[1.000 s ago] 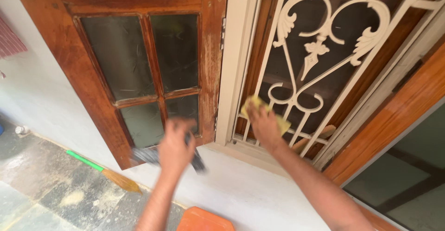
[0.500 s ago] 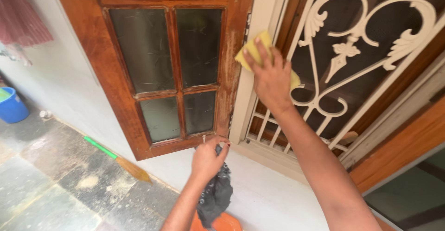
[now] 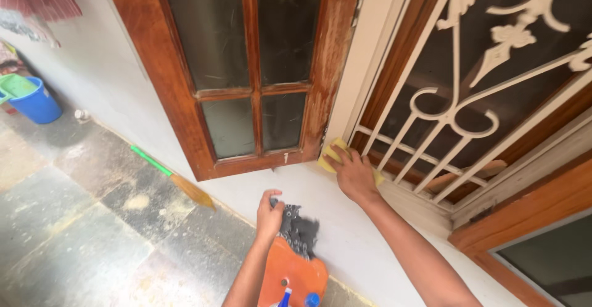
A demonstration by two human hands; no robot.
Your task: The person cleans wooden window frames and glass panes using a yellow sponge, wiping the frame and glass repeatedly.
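While my right hand (image 3: 354,174) has dropped from high on the frame half a second ago to the bottom corner, the yellow sponge (image 3: 331,155) is now pressed flat under my palm against the cream window frame (image 3: 364,66), right where it meets the sill (image 3: 419,205) and just beside the lower right corner of the wooden shutter (image 3: 246,79). Grip there: fingers spread over the sponge, holding it to the surface, not curled round it.

Left hand (image 3: 269,216) is closed on a dark grey cloth (image 3: 299,233), which hangs down in front of the white wall (image 3: 92,73). It sits about where it was half a second ago, low and near an orange container (image 3: 293,279) with bottle tops showing at the bottom edge.

Judgement: the wipe has run down the frame's left upright and reached its foot; the white grille (image 3: 456,116) bars to the right look untouched by the sponge at this instant.

Elsewhere: a green-handled broom (image 3: 176,180) leans at the wall base on the stone floor (image 3: 68,221), and a blue bucket (image 3: 38,100) stands well apart at far left.
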